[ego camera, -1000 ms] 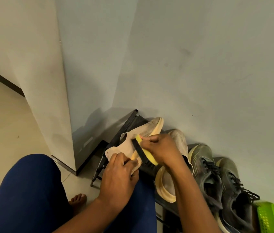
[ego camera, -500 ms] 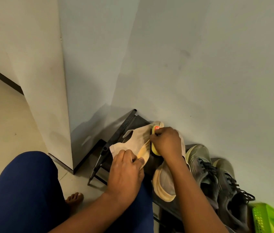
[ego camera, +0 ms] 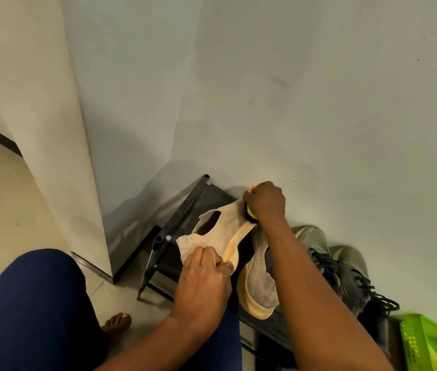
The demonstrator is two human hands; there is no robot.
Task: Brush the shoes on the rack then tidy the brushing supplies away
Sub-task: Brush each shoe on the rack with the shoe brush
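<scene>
Fingers: left hand [ego camera: 204, 279] curls over heel end of the beige shoe [ego camera: 222, 231], pinching it; right hand [ego camera: 265, 201] is fisted round the yellow brush [ego camera: 251, 210], mostly hidden, only a sliver of yellow w/ dark bristles showing at the toe.
Shoe pos: beige shoe is held tilted on its side over left end of the rack [ego camera: 185, 210], sole edge up, toe pointing to the wall.
Risk 1: grip is at the heel only, so a hard stroke at the toe could prob twist the shoe out of the left hand; it'd drop onto the rack or floor.
Risk 2: brush hand is right up by the wall; a long push could knock knuckles or scuff the paint.
Risk 3: right forearm crosses over the second beige shoe [ego camera: 260, 285]; a pull-back could nudge it off the front rail.
Nearby: knee in blue [ego camera: 32, 311] and bare toes [ego camera: 117, 324] sit just left of rack.
Further right: pair of grey lace-ups [ego camera: 346, 277] on rack, unbrushed as far as one can tell.
Far corner: green basket [ego camera: 431, 346], contents unclear, poss. where supplies go; arm and shoes lie btwn it and the brush.
</scene>
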